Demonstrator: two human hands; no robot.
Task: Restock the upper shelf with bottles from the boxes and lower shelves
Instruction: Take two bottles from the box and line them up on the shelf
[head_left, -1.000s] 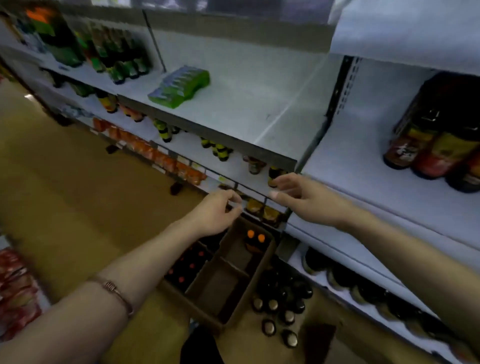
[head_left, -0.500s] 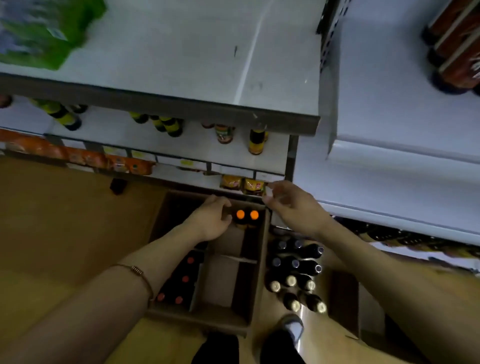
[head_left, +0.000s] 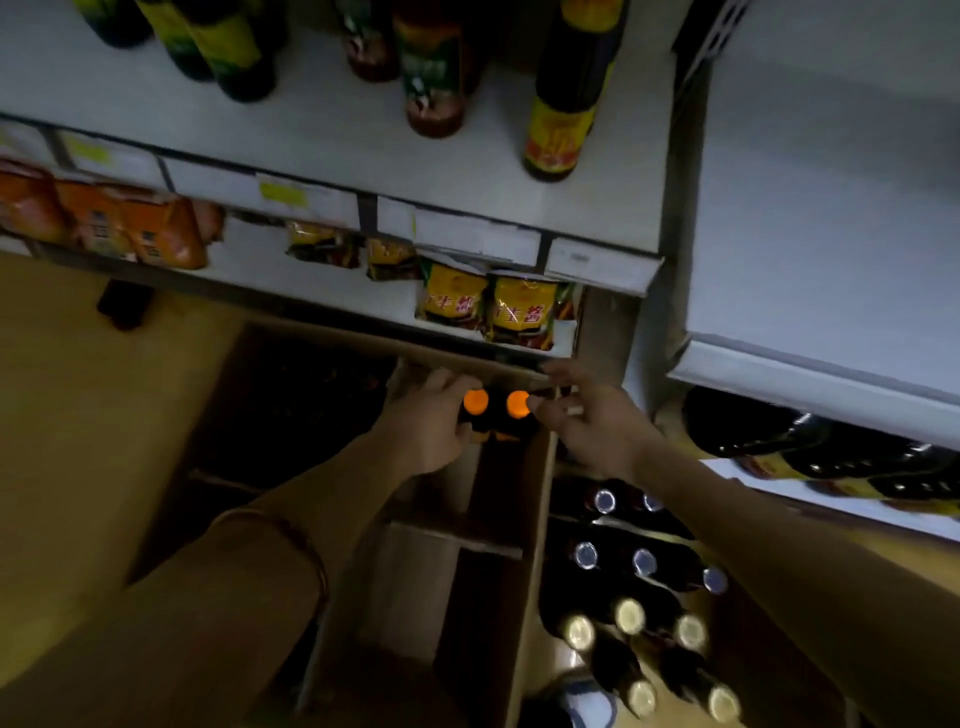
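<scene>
- Both hands are now lower than half a second ago and have reached the two orange-capped bottles; the view has also tipped further down, so the upper shelf has left the picture.
- At the left hand the fingers are bent and lie against the left orange cap; whether they already grip the bottle neck I cannot tell.
- At the right hand the fingers are narrowly curled, and one fingertip touches the right orange cap; a closed grip is not visible.
- These two bottles are dark with bright orange caps. They stand upright, side by side, in the far compartment of the cardboard box, close to its back wall.
- This box stands on the floor under the shelves and has cardboard dividers; the left part is very dark.
- Just right of the box stands a group of dark bottles with silver and pale gold caps.
- Above the hands, yellow sauce packets lie on a low shelf, and more bottles stand on the white shelf over them.
- On the left forearm there is a thin bracelet.
</scene>
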